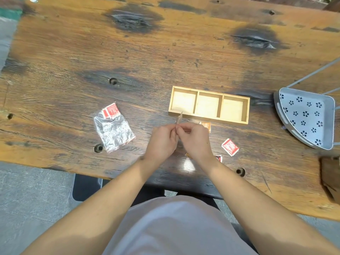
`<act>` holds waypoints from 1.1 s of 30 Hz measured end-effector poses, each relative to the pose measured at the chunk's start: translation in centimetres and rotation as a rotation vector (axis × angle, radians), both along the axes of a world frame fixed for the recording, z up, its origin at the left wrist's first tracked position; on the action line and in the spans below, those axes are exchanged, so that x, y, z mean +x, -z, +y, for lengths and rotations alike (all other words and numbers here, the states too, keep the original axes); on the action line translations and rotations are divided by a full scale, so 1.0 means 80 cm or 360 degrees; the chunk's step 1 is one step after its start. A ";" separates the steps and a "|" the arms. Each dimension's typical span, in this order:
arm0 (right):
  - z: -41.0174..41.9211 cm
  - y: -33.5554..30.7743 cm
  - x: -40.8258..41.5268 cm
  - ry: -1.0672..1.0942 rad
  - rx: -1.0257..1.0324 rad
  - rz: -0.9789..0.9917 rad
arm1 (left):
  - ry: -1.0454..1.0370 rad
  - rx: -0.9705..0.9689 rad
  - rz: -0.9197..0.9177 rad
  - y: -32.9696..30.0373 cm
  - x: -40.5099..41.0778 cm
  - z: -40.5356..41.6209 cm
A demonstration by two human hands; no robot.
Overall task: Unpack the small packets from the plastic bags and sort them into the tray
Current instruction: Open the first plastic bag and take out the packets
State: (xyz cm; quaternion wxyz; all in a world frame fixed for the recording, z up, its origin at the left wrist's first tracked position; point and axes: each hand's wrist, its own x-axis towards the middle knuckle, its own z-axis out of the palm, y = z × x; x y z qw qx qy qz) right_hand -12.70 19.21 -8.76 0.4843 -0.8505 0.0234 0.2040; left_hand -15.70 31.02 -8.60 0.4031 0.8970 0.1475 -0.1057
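My left hand (162, 139) and my right hand (193, 138) meet just in front of the wooden tray (246, 111). Both pinch a thin clear plastic bag (178, 119) whose top edge sticks up between them. The tray has three compartments, and all look bare. A second clear plastic bag (114, 133) lies to the left with red packets (111, 111) at its far end. One red packet (230, 147) lies loose to the right of my right hand. Another red packet (219, 158) peeks out by my right wrist. An orange packet (206, 126) shows just beyond my right hand.
A grey wedge-shaped metal rack (306, 118) with flower cutouts sits at the right, wire rods rising from it. The wooden table (128, 61) has dark knots and small holes. Its near edge runs just past my forearms. A brown object (331, 177) lies at the far right edge.
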 end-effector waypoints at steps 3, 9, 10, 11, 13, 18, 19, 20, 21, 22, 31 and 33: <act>0.002 0.001 -0.005 -0.0034 -0.0056 -0.0051 | 0.0029 0.0074 -0.0045 0.005 -0.002 -0.001; -0.002 0.011 -0.010 -0.0383 -0.0449 -0.0385 | 0.0184 0.0371 -0.0154 0.009 -0.006 0.000; -0.004 0.012 -0.010 -0.0473 -0.0529 -0.0454 | 0.0222 0.0434 -0.0143 0.009 -0.007 0.001; -0.005 0.014 -0.010 -0.0550 -0.0586 -0.0513 | 0.0269 0.0496 -0.0121 0.011 -0.008 0.002; -0.009 0.016 -0.009 -0.0669 -0.0630 -0.0586 | 0.0367 0.0567 -0.0082 0.015 -0.010 0.004; -0.016 0.021 -0.005 -0.0597 -0.0371 -0.0435 | 0.0341 0.0077 -0.0021 0.022 -0.014 0.016; -0.017 0.021 -0.004 -0.0524 -0.0301 -0.0354 | 0.0295 -0.0042 0.0024 0.022 -0.014 0.017; -0.017 0.020 -0.004 -0.0451 -0.0236 -0.0269 | 0.0234 -0.0157 0.0078 0.024 -0.013 0.017; -0.018 0.020 -0.004 -0.0385 -0.0179 -0.0192 | 0.0169 -0.0274 0.0130 0.025 -0.013 0.017; -0.019 0.020 -0.004 -0.0329 -0.0130 -0.0129 | 0.0109 -0.0385 0.0174 0.027 -0.013 0.017; -0.023 0.028 -0.008 -0.0011 0.0276 0.0249 | -0.0048 -0.0668 0.0299 0.031 -0.017 0.015; -0.022 0.028 -0.008 0.0060 0.0345 0.0315 | -0.0084 -0.0730 0.0312 0.030 -0.017 0.015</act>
